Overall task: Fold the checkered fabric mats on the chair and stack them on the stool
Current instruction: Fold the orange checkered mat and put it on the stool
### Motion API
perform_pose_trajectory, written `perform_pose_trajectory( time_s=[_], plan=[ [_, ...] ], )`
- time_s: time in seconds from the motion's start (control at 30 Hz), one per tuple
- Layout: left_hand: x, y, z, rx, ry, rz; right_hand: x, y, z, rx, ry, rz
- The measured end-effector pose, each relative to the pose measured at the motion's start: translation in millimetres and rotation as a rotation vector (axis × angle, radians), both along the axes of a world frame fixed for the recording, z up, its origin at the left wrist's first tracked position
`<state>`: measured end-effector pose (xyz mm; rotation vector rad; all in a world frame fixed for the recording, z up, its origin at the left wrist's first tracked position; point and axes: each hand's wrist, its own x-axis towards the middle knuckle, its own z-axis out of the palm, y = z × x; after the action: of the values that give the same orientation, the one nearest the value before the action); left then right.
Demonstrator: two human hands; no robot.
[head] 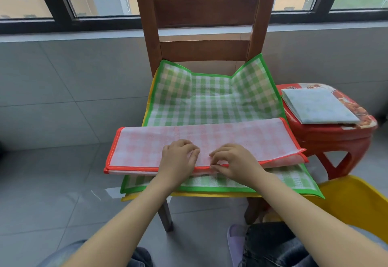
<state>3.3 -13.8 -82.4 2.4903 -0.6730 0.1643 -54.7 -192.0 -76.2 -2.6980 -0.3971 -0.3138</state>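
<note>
Your left hand (pixel 178 157) and right hand (pixel 233 161), fingers curled, pinch the near edge of the folded red mat (pixel 147 149). It lies on the green mat (pixel 210 103) over the chair (pixel 201 12). Right: stool (pixel 327 138) bearing a folded mat (pixel 317 105).

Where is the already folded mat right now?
Head view, right side: the folded pale blue mat lies on the red stool, beside the chair.

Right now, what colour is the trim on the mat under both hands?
Orange-red, on the pink-checked mat; head view.
</note>
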Motion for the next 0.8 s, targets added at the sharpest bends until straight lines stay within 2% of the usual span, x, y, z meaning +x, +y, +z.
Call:
perform_pose_trajectory(
  time_s=[0.13,0.43,0.57,0.7,0.8],
  plan=[
    [19.8,-11.4,-1.1,0.102,0.112,-0.019,-3.1,1.2,-3.1,0.023,0.056,0.002],
    [41.6,-30.1,-18.3,0.383,0.175,0.034,-5.2,-1.4,-4.0,0.046,0.135,-0.006],
    [42.8,-31.5,-20.3,0.422,0.168,0.032,-1.3,-3.1,-3.3,0.006,0.166,0.004],
    [41.9,-31.0,-21.7,0.439,0.163,0.035,6.5,-2.7,5.2,-0.009,0.274,-0.006],
    [41.3,-32.0,-20.8,0.430,0.162,0.034,27.5,-4.5,6.1,-0.006,0.213,-0.119]
  ],
)
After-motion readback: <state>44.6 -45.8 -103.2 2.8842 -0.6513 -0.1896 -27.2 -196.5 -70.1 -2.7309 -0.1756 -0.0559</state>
